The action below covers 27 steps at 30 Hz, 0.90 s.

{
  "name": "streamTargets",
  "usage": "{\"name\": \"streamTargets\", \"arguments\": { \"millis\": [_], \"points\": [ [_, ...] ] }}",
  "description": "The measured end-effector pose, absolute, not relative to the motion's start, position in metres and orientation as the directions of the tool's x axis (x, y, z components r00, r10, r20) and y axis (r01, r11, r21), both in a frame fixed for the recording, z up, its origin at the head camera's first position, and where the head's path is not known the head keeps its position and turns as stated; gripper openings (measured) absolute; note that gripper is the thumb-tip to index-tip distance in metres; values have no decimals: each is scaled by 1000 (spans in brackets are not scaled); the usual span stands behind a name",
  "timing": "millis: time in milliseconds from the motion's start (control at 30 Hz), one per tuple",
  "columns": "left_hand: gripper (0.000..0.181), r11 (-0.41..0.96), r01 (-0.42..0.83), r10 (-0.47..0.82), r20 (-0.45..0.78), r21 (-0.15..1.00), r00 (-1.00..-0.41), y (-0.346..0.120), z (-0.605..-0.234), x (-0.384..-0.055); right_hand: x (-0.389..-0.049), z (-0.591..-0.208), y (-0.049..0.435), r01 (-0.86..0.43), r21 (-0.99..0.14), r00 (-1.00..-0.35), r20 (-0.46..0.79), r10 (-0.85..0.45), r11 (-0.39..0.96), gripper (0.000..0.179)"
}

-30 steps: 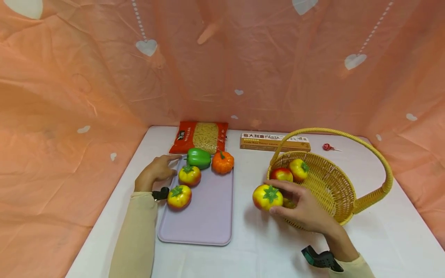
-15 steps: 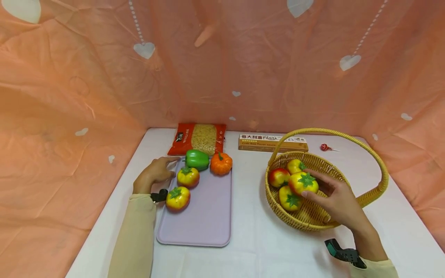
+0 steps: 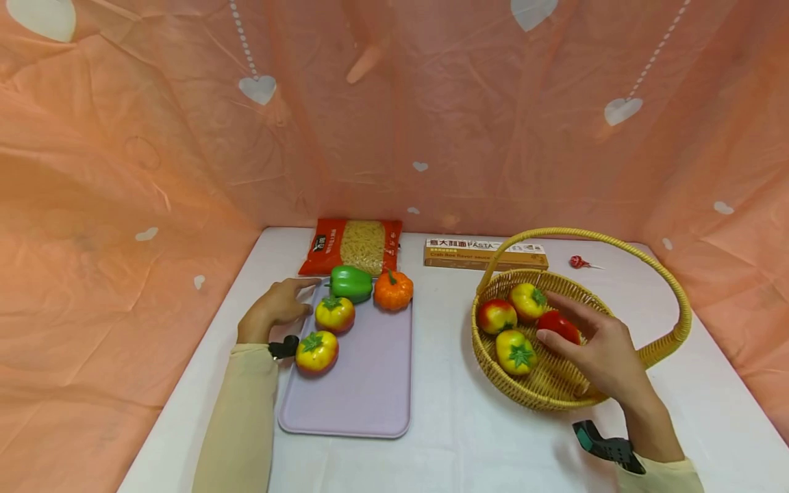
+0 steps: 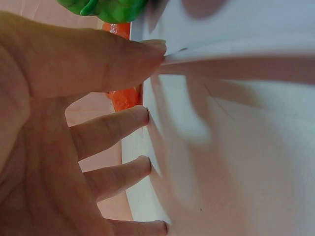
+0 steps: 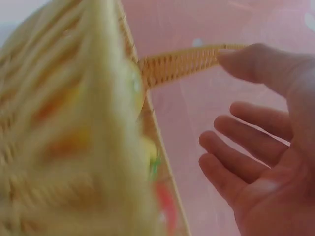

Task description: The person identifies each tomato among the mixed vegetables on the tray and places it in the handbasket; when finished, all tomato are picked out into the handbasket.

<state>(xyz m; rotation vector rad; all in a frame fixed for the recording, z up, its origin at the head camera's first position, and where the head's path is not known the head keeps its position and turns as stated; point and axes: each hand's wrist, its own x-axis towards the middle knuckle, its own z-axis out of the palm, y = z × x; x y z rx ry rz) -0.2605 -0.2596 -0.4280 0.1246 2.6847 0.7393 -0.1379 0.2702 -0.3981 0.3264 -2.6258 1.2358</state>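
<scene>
My right hand (image 3: 600, 352) hovers over the right part of the wicker basket (image 3: 536, 396), fingers extended. In the right wrist view, nothing lies between its thumb and fingers. Just under the hand in the head view is a persimmon (image 3: 557, 327), red side up and partly hidden. More yellow-red persimmons (image 3: 516, 352) with green calyxes lie beside it in the basket. At the lilac tray's (image 3: 357, 404) left edge is my left hand (image 3: 277, 308); its thumb (image 4: 133, 64) touches the rim and its fingertips rest on the table. Two persimmons (image 3: 317, 352), a green bell pepper (image 3: 351, 283) and an orange pumpkin (image 3: 393, 290) occupy the tray.
Behind the tray lies a red pasta bag (image 3: 351, 245). A pasta box (image 3: 484, 254) stands behind the basket, with a red lollipop (image 3: 578, 261) to its right. The basket's tall handle (image 3: 662, 274) arches over its right side. An orange curtain (image 3: 394, 123) encloses the table.
My right hand has carried a persimmon rightward into the basket and let it go; it now shows its red side. The left hand has stayed at the tray's edge.
</scene>
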Motion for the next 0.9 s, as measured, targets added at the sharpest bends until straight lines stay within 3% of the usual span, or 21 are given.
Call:
{"name": "streamTargets", "arguments": {
  "millis": [300, 533, 900],
  "points": [
    [70, 859, -6, 179, -312, 511, -933, -259, -428, -259, -148, -394, 229, -436, -833, -891, 347, -294, 341, 57],
    [70, 863, 11, 184, -293, 505, -938, -260, -428, -258, -157, -395, 184, -401, -884, -853, 266, -448, 240, 58],
    [71, 866, 9, 184, -302, 499, -935, -260, -429, -260, -172, -410, 115, -313, -944, -791, 194, -580, 110, 57]
  ]
}}
